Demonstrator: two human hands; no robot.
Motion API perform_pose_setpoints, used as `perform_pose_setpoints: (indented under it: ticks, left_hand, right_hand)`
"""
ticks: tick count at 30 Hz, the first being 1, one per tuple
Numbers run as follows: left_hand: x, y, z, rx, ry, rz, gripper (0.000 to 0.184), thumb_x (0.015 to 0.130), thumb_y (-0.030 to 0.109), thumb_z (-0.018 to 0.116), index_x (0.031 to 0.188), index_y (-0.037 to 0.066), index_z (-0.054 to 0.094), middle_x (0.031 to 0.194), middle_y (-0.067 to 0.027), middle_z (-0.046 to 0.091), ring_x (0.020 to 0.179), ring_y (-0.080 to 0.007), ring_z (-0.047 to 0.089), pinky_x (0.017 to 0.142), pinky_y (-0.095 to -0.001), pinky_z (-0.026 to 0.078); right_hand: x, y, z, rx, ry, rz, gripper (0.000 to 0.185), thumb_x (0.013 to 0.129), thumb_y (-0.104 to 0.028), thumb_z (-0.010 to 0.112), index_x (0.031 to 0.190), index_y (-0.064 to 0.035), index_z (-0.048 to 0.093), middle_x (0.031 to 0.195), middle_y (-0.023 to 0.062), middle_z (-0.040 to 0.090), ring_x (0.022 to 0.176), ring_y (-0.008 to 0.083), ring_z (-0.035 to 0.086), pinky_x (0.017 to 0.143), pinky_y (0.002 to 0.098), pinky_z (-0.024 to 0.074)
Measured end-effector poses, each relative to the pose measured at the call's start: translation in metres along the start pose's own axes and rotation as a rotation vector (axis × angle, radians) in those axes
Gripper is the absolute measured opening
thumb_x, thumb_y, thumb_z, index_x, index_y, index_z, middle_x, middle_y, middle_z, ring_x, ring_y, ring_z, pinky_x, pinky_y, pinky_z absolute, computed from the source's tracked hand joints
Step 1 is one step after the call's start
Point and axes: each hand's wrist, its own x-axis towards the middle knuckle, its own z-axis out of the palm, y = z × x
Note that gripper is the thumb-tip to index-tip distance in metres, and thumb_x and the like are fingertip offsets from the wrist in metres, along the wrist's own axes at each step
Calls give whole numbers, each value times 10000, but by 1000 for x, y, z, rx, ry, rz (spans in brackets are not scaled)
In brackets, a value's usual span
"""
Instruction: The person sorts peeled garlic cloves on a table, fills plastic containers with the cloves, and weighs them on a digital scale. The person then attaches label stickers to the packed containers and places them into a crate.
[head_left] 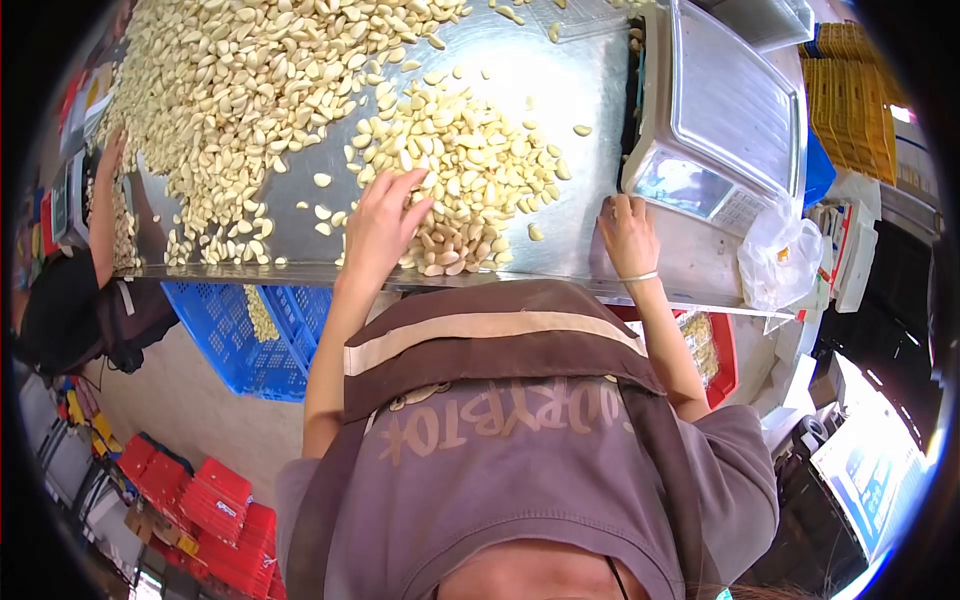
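Note:
My left hand (385, 220) is at the left side of a smaller pile of pale, peeled garlic cloves (475, 150) on the metal table (290, 205). Its fingers and thumb are apart, with cloves next to them and nothing visibly held. Browner cloves (455, 245) lie at the pile's near edge. My right hand (630, 235), with a thin band at the wrist, rests near the table's front edge, just below the corner of a scale (685, 185). Its fingers are curled together and their tips are hidden.
A much larger clove heap (250, 80) covers the table's left. A plastic bag (780, 260) hangs at the right corner. Blue crates (240, 345) and a red one (725, 360) stand below. Another person's arm (103, 210) reaches in at far left. Yellow crates (850, 110) are stacked back right.

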Motion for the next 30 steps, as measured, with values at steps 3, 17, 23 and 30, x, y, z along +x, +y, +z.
perform_pose_setpoints:
  ticks: [3, 17, 23, 30]
  left_hand:
    - [31, 6, 12, 242, 178, 354, 468, 814, 323, 636, 1242, 162, 538, 1380, -177, 357, 1243, -351, 369, 1027, -436, 293]
    - [23, -3, 31, 270, 161, 706, 374, 774, 331, 666, 1077, 119, 615, 1234, -134, 505, 1129, -323, 486, 963, -423, 387]
    - [73, -18, -20, 22, 395, 418, 255, 835, 193, 616, 1055, 64, 628, 1125, -136, 555, 1057, -275, 536, 867, -337, 449]
    - [142, -38, 4, 269, 407, 486, 366, 908, 306, 473, 1198, 102, 563, 1274, -146, 496, 1201, -335, 412, 1031, -398, 288]
  right_hand:
    - [2, 2, 21, 337, -22, -99, 335, 743, -80, 646, 1051, -34, 524, 959, 143, 534, 898, 309, 542, 691, 376, 477]
    - [88, -80, 48, 650, 197, -340, 422, 825, -121, 583, 1202, 29, 471, 1253, 238, 449, 1132, 363, 454, 962, 396, 376]
    - [78, -96, 24, 771, 131, -337, 384, 866, -160, 556, 1213, -9, 484, 1269, 217, 448, 1159, 351, 448, 963, 386, 382]
    - [143, -93, 35, 737, 250, -307, 346, 853, -131, 545, 1173, -4, 509, 1204, 188, 510, 1139, 347, 455, 968, 386, 363]
